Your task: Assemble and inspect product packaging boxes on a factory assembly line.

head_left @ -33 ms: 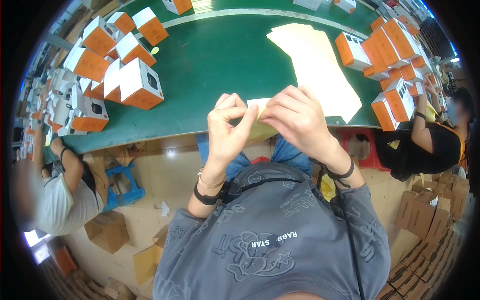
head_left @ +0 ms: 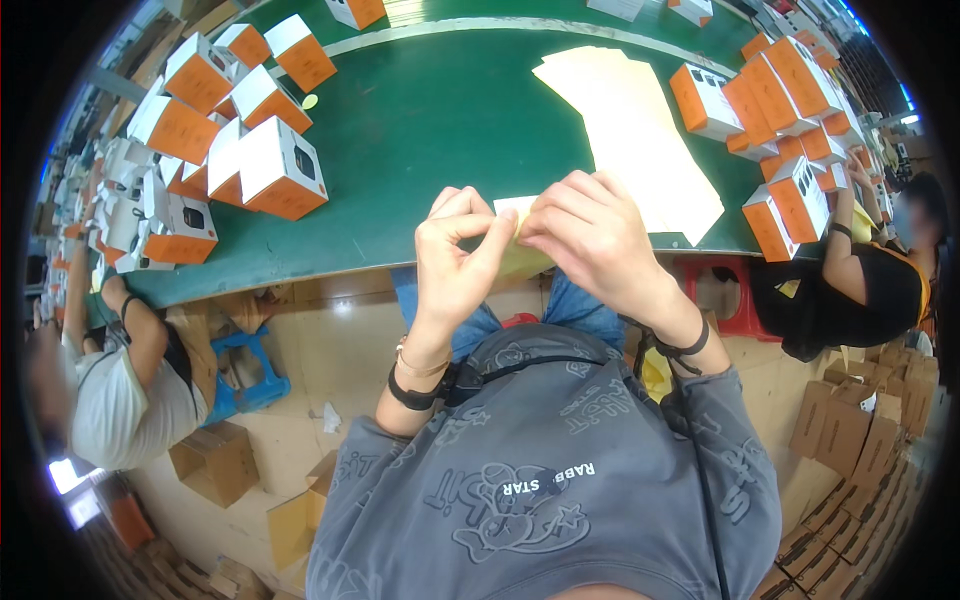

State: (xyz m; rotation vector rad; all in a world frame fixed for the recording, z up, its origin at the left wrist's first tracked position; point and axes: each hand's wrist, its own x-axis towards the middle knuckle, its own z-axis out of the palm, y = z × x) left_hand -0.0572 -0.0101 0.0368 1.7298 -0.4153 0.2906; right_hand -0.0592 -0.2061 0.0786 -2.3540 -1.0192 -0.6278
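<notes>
In front of my body, at the table's near edge, I hold a pale yellow sheet (head_left: 524,264). Its upper corner shows whitish between my fingers, and the rest hangs below the edge. My left hand (head_left: 462,250) pinches it between thumb and fingers. My right hand (head_left: 592,235) is closed on the same sheet, its fingertips close to my left thumb. Just beyond my right hand, a spread stack of pale yellow sheets (head_left: 645,150) lies on the green table (head_left: 430,130).
White and orange boxes (head_left: 284,168) are piled at the left, with more boxes (head_left: 775,95) at the right. A person (head_left: 140,400) sits at each side, the other (head_left: 860,270) by a red stool (head_left: 735,300). A blue stool (head_left: 250,365) and cardboard cartons (head_left: 214,462) stand on the floor.
</notes>
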